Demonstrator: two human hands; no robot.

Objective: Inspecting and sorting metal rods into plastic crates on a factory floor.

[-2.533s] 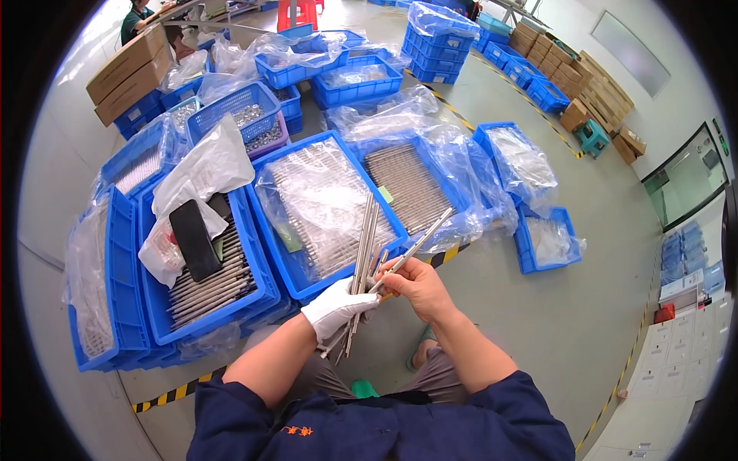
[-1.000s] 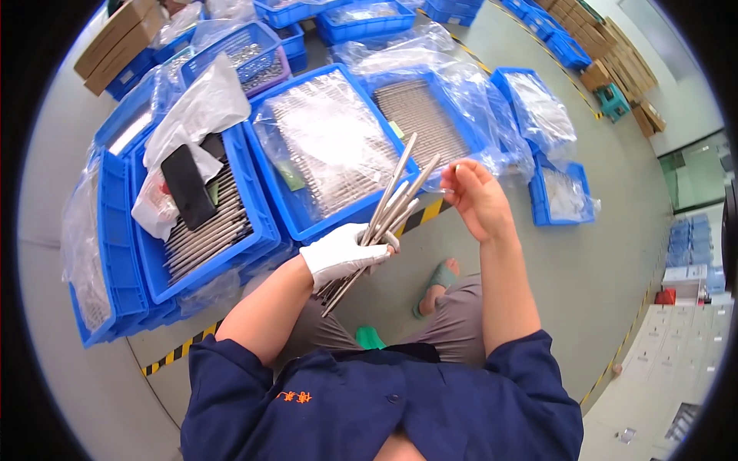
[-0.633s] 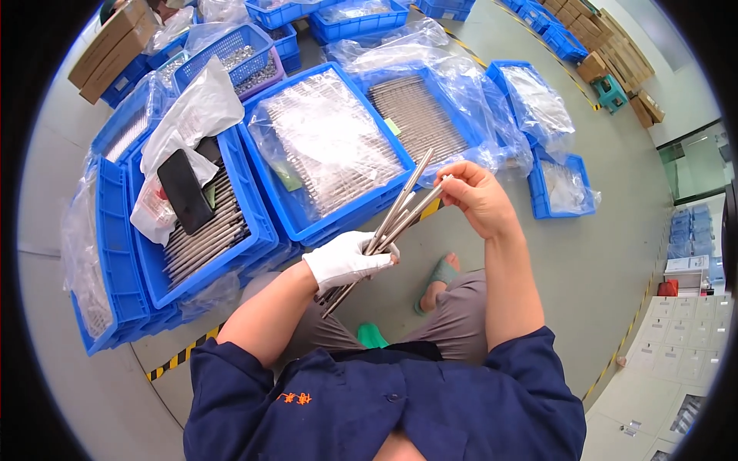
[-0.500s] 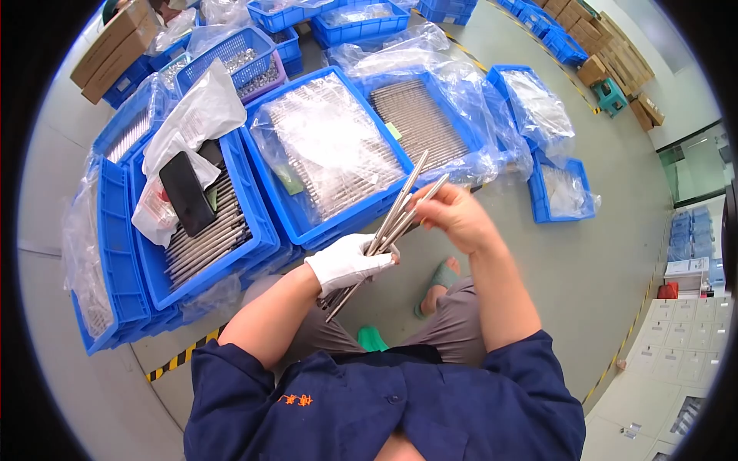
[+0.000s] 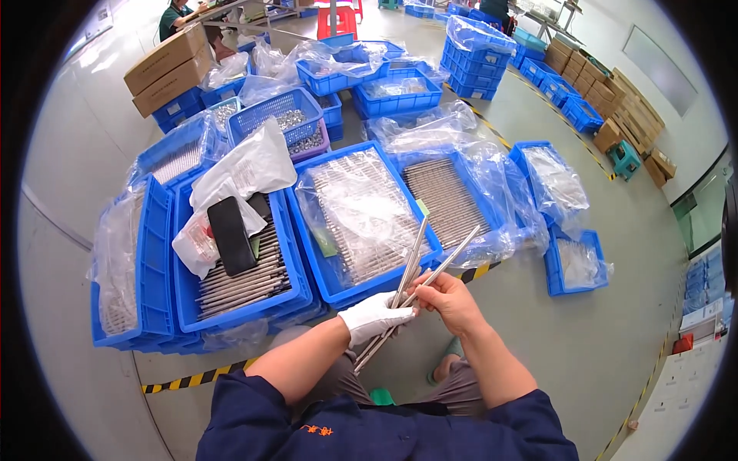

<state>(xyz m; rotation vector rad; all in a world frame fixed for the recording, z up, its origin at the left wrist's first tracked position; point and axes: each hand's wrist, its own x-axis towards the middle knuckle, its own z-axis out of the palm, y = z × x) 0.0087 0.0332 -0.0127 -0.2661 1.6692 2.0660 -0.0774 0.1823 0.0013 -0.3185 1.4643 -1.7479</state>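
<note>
In a white glove, my left hand (image 5: 375,318) is closed round a small bundle of slim metal rods (image 5: 413,260), tilted with their upper ends away from me. My bare right hand (image 5: 453,306) pinches a single metal rod (image 5: 459,252), which leans to the right, apart from the upper ends of the others. The lower rod ends stick out beneath the glove, above my lap. Just beyond my hands stands a blue crate (image 5: 367,293) of similar rods under clear plastic. Left of it, another blue crate (image 5: 298,286) holds darker-ended rods, with a black phone (image 5: 231,237) and white plastic bags on top.
A third rod crate (image 5: 483,201), wrapped in plastic, stands to the right, with smaller blue bins (image 5: 553,278) beyond. Baskets of small metal parts (image 5: 290,120) and cardboard boxes (image 5: 171,71) are at the far left. A person (image 5: 175,17) sits at the back.
The view has tilted up, so the crates sit lower and more of the room shows. My right hand has angled one rod away from the bundle, toward the right.
</note>
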